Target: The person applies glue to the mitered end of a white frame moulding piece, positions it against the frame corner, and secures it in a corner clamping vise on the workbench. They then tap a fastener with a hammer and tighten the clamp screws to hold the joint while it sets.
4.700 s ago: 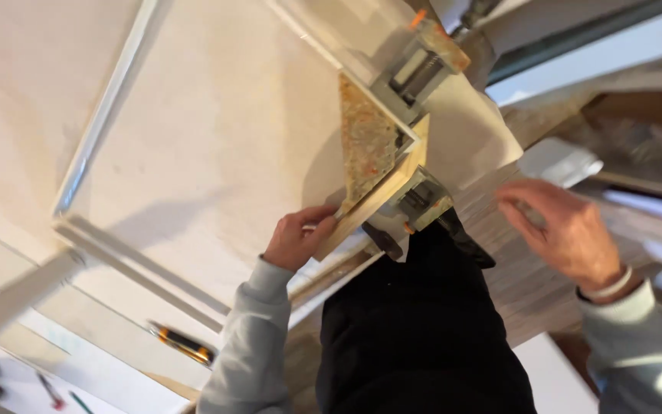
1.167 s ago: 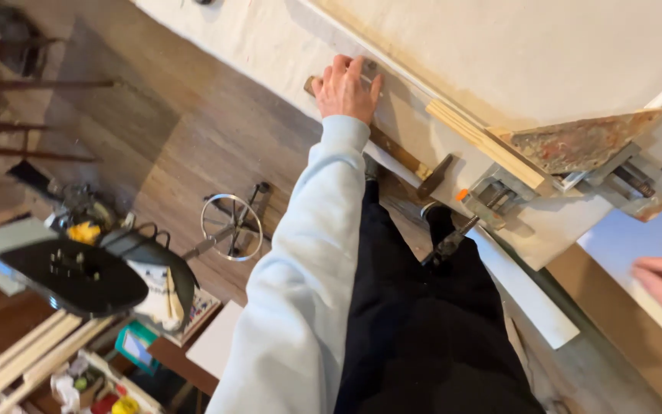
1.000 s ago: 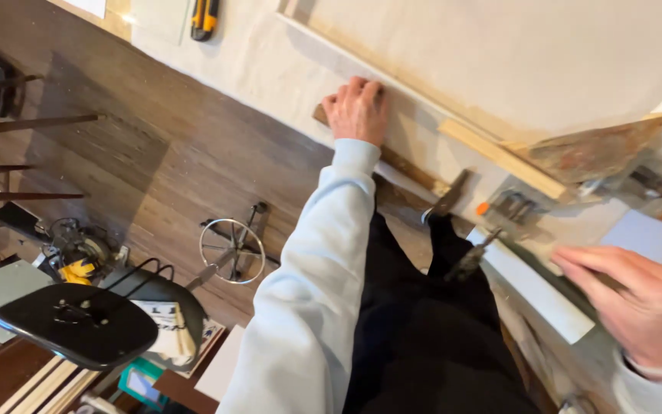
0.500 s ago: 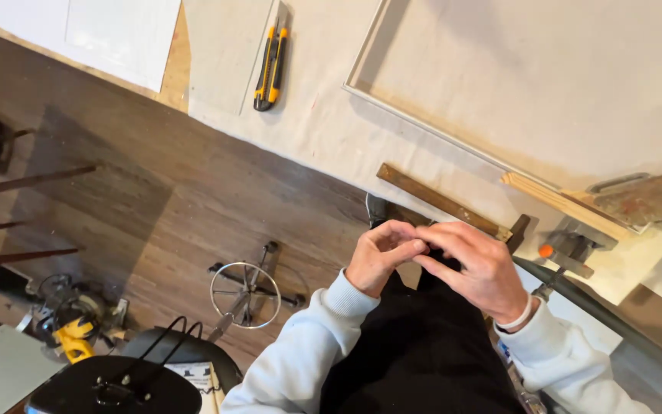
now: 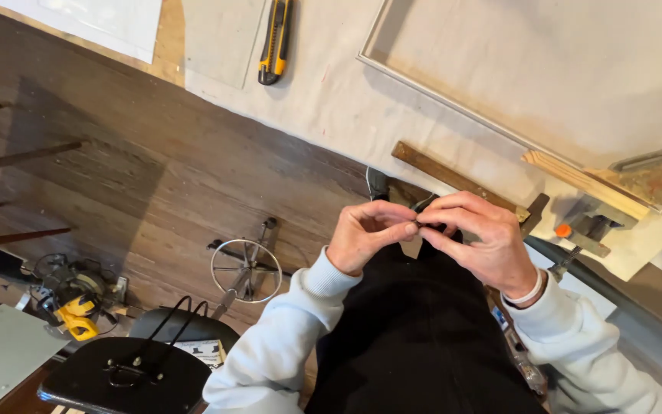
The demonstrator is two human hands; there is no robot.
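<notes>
My left hand (image 5: 365,234) and my right hand (image 5: 480,245) meet in front of my dark apron, just below the table's edge. Their fingertips pinch a small dark object (image 5: 421,224) between them; it is too small to tell what it is. Just beyond my hands a brown wooden strip (image 5: 453,180) lies on the white cloth-covered table (image 5: 331,92). To the right a pale wooden bar (image 5: 584,180) sits in a metal corner clamp (image 5: 641,172) with an orange knob (image 5: 562,229).
A yellow-and-black utility knife (image 5: 276,38) lies on the table at the top. A thin white frame (image 5: 438,92) lies further right. On the wooden floor stand a black stool (image 5: 124,376), a round wire object (image 5: 247,270) and a yellow power saw (image 5: 74,307).
My left hand has left the wooden strip on the table and drawn back to my body. My right hand came in from the right, and both now pinch a small object together.
</notes>
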